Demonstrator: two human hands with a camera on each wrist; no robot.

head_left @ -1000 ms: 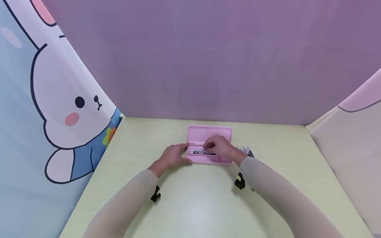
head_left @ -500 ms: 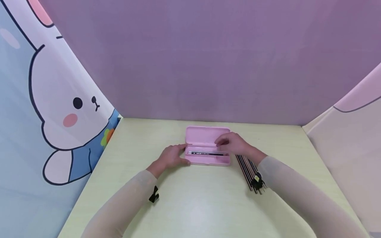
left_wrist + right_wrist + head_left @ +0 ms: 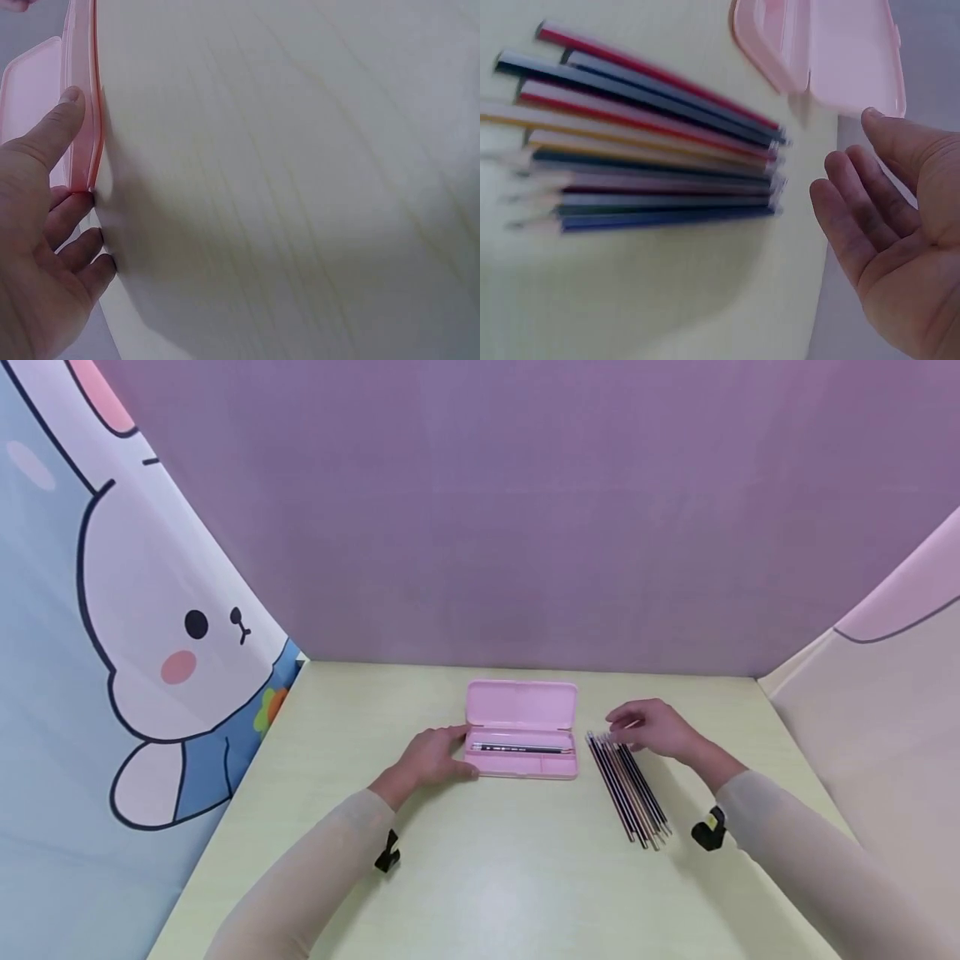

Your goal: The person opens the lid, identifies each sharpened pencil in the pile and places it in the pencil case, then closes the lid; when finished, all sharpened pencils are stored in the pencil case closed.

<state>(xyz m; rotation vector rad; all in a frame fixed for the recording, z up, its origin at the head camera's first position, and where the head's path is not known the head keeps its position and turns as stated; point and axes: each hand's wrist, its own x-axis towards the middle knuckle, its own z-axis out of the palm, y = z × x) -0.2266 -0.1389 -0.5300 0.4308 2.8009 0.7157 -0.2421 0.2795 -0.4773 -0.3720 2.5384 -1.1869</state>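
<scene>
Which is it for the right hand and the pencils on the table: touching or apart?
Apart. The right wrist view shows a strip of tabletop between the right hand and the pencils.

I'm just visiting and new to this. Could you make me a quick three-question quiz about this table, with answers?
1. Where do the loose pencils lie? A) left of the pink case; B) right of it; C) behind its lid.
2. True or false: the right hand is gripping a pencil.
3. Fill in: the ____ hand is touching the case.

Key: 1. B. 2. False; it is empty, near the pencils' ends. 3. Left.
</scene>
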